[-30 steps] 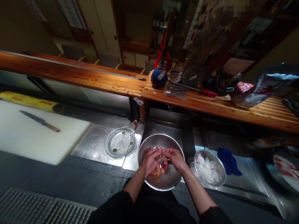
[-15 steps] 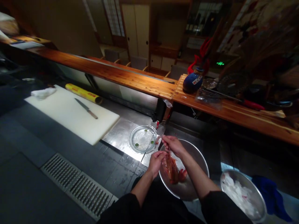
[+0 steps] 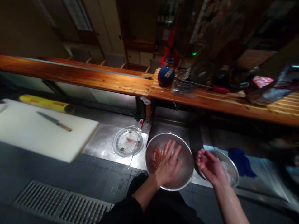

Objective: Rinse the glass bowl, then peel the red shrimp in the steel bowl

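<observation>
The head view shows the left hand (image 3: pixel 167 165) palm down over a large, round, stainless-steel bowl (image 3: pixel 187 171), its fingers spread open and gripping nothing visible. Reddish-orange shellfish pieces (image 3: pixel 156 157) lie in the left side of that bowl, beside the fingers and partly hidden by them; whether the hand touches them cannot be told.

The right hand (image 3: pixel 211 166) is raised beside the large bowl, in front of a smaller round metal bowl (image 3: pixel 237 182) with whitish contents (image 3: pixel 230 171). Its fingers are loosely curled, and whether anything sits between them cannot be made out.

Left of the large bowl, on the silvery metal counter (image 3: pixel 100 137), stands a round, clear, glass-like dish (image 3: pixel 115 146). Small pinkish pieces (image 3: pixel 129 140) and small green leaf-like bits (image 3: pixel 122 149) lie on its pale, glistening filling.

Farther left, a knife with a dark blade and a brown handle (image 3: pixel 56 122) lies on a white rectangular cutting board (image 3: pixel 28 133), with a long yellow roll (image 3: pixel 44 102) along the board's far edge. A crumpled dark-blue cloth (image 3: pixel 243 163) lies just right of the smaller bowl.
</observation>
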Tool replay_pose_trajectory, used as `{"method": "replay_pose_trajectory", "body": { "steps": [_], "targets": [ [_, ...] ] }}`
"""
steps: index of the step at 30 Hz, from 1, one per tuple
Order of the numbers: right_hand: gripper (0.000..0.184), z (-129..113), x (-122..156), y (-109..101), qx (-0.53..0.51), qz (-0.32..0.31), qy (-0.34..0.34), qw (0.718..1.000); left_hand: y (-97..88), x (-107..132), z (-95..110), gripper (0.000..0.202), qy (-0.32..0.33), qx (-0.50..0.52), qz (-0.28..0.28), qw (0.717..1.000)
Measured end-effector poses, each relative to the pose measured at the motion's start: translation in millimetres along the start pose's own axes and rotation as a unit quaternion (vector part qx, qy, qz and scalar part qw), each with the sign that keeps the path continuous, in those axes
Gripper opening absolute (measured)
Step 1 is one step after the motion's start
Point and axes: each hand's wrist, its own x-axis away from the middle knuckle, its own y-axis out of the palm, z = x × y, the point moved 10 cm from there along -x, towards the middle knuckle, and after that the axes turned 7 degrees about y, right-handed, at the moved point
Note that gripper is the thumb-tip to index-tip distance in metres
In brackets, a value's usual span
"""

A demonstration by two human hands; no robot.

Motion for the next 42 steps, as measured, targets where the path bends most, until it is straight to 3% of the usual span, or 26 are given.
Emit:
{"method": "replay_pose_trajectory", "body": {
  "steps": [2, 3, 4, 5, 6, 8, 11, 13, 15, 19, 22, 25, 28, 30, 33, 35, 38, 40, 42],
  "targets": [
    [0.028, -47, 11, -83, 0.138, 0.18, -0.132, 0.965, -13.3, -2, -34, 0.049, -0.041, -0.023, 0.041, 0.998],
    [0.032, -63, 19, -108, 0.216, 0.244, -0.176, 0.929, -17.0, -2, -52, 0.044, -0.057, -0.034, 0.048, 0.997],
    [0.034, -72, 23, -117, 0.296, 0.276, -0.208, 0.891, -19.2, -1, -70, 0.042, -0.072, -0.049, 0.047, 0.995],
    [0.035, -74, 24, -114, 0.369, 0.283, -0.229, 0.855, -21.2, -1, -86, 0.038, -0.083, -0.064, 0.045, 0.993],
    [0.035, -69, 22, -98, 0.433, 0.264, -0.242, 0.827, -21.3, 0, -97, 0.033, -0.088, -0.078, 0.034, 0.992],
    [0.039, -40, 13, -40, 0.558, 0.181, -0.246, 0.772, -20.6, 2, -109, 0.024, -0.093, -0.104, 0.008, 0.99],
    [0.036, 48, -4, 64, 0.678, -0.045, -0.138, 0.721, -18.6, 4, -107, 0.021, -0.101, -0.145, -0.034, 0.984],
    [0.025, 90, -8, 106, 0.707, -0.094, -0.089, 0.696, -17.7, 3, -99, 0.02, -0.101, -0.17, -0.056, 0.979],
    [0.025, 116, -15, 121, 0.734, -0.085, -0.052, 0.671, -19.2, 3, -91, 0.015, -0.104, -0.184, -0.06, 0.976],
    [0.031, 135, -23, 113, 0.761, -0.071, -0.027, 0.644, -20.2, 9, -88, 0.015, -0.111, -0.171, -0.042, 0.978],
    [0.024, 130, -22, 101, 0.744, -0.099, -0.021, 0.66, -7.4, 16, -93, 0.023, -0.112, -0.143, -0.06, 0.982],
    [0.016, 110, -20, 92, 0.694, -0.124, -0.019, 0.709, 9.8, 22, -93, 0.027, -0.107, -0.092, -0.076, 0.987],
    [0.031, 87, -16, 92, 0.625, -0.164, -0.018, 0.763, 25.9, 21, -82, 0.034, -0.085, 0.012, -0.083, 0.993],
    [0.039, 75, -11, 96, 0.53, -0.21, 0.01, 0.822, 29.4, 19, -78, 0.034, -0.095, 0.083, -0.066, 0.99],
    [0.033, 68, -5, 96, 0.283, -0.239, 0.139, 0.918, 23.2, 17, -79, 0.014, -0.139, 0.125, -0.005, 0.982],
    [0.034, 68, -3, 93, 0.146, -0.21, 0.207, 0.944, 19.3, 15, -80, 0.005, -0.155, 0.127, 0.028, 0.979],
    [0.033, 58, -9, 85, 0.076, -0.135, 0.162, 0.975, 23.8, 16, -86, 0.015, -0.193, 0.149, 0.044, 0.969],
    [0.028, 49, -11, 85, 0.105, -0.107, 0.08, 0.985, 30.1, 20, -96, 0.02, -0.23, 0.18, 0.052, 0.955],
    [0.025, 48, -9, 94, 0.158, -0.122, 0.022, 0.98, 38.4, 23, -105, 0.022, -0.26, 0.226, 0.056, 0.937]
  ]
}}
